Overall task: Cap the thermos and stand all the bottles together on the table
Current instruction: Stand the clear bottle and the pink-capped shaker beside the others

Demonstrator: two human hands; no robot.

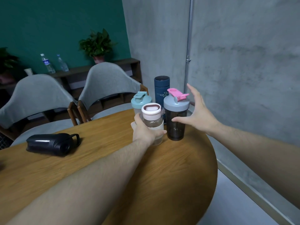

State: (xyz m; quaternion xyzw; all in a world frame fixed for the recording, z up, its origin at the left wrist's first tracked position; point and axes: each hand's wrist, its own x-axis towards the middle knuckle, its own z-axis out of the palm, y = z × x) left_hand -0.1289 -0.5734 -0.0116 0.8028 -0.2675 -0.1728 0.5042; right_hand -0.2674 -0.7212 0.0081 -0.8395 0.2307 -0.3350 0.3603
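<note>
Now, your left hand (146,130) is wrapped around the clear bottle (153,125), the one with the pale pink lid, fingers closed on its lower body; it stands upright on the wooden table (178,168), near the far right edge. Your right hand (198,114) is spread wide and holds nothing, thumb out in front of the dark shaker (176,117) with the grey lid and pink flip cap, fingers out past its right side. Whether the thumb touches it, can't tell.

Cluster: dark shaker just right of the clear bottle. Behind them, a teal-lidded shaker (140,101) on the left and the navy thermos (161,90) at the back, upright, top closed. All four stand close together.

Apart: a black bottle (53,143) lies on its side, well left of the group, loop handle pointing toward the cluster.
</note>
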